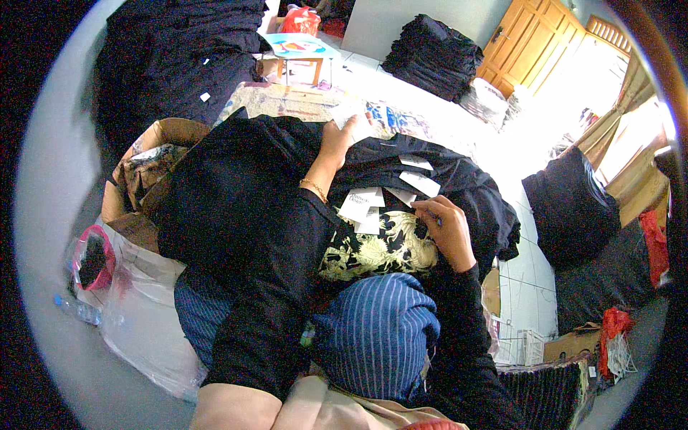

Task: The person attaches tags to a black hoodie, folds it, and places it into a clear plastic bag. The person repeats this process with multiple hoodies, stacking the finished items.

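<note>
My left hand (342, 140) is closed round a white card or small stack of cards (351, 118), above the far part of a spread of black cloth (236, 179). Several white tags (419, 183) lie scattered on the cloth and on a black fabric with a pale floral pattern (380, 244). To the right, my right hand (448, 229) has its fingers pinched together at the corner of one tag. Whatever sits between those fingertips is too small to make out. The patterned fabric lies in front of my knee, which is covered in blue striped cloth (380, 330).
A cardboard box (118, 201) stands at the left, near a pink-rimmed basket (107, 258) and a plastic bottle (77, 309). Piles of black cloth (433, 57) are around the room. A small table (301, 46) stands at the back; dark garments (573, 208) are heaped at right.
</note>
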### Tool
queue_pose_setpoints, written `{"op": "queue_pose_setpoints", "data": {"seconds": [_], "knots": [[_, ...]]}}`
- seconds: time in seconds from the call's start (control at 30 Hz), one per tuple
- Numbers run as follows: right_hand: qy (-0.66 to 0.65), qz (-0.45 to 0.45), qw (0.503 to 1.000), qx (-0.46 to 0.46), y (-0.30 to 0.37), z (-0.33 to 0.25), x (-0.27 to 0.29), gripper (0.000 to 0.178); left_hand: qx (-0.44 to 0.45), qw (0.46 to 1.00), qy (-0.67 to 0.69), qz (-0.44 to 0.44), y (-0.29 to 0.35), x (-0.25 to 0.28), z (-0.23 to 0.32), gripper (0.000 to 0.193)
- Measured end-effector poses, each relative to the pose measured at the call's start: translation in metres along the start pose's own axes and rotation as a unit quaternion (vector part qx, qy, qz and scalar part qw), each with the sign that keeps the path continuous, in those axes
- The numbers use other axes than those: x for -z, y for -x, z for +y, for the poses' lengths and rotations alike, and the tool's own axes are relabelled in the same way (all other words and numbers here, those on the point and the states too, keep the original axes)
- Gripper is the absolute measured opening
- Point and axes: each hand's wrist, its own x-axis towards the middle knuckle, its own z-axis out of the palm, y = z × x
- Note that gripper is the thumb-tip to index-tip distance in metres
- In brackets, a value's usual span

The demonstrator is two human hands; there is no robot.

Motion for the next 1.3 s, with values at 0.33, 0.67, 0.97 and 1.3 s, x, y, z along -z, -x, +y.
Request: {"op": "queue_pose_setpoints", "data": {"seconds": [0.33, 0.67, 0.97, 1.3], "knots": [[0.054, 0.005, 0.99, 0.134, -0.008, 0.004, -0.033, 0.01, -0.011, 0.998, -0.042, 0.04, -0.007, 0.006, -0.013, 0.033], [-0.122, 0.06, 0.989, 0.054, -0.043, -0.008, -0.01, 0.012, -0.009, 0.995, -0.097, 0.013, 0.0, 0.002, -0.004, 0.034], [-0.204, 0.26, 0.941, -0.072, -0.146, -0.003, -0.064, 0.02, -0.008, 0.992, -0.119, -0.027, 0.006, -0.006, 0.007, 0.035], [-0.266, 0.294, 0.916, -0.067, -0.138, 0.001, -0.091, 0.017, -0.055, 0.96, -0.27, -0.046, 0.011, -0.012, 0.015, 0.032]]}}
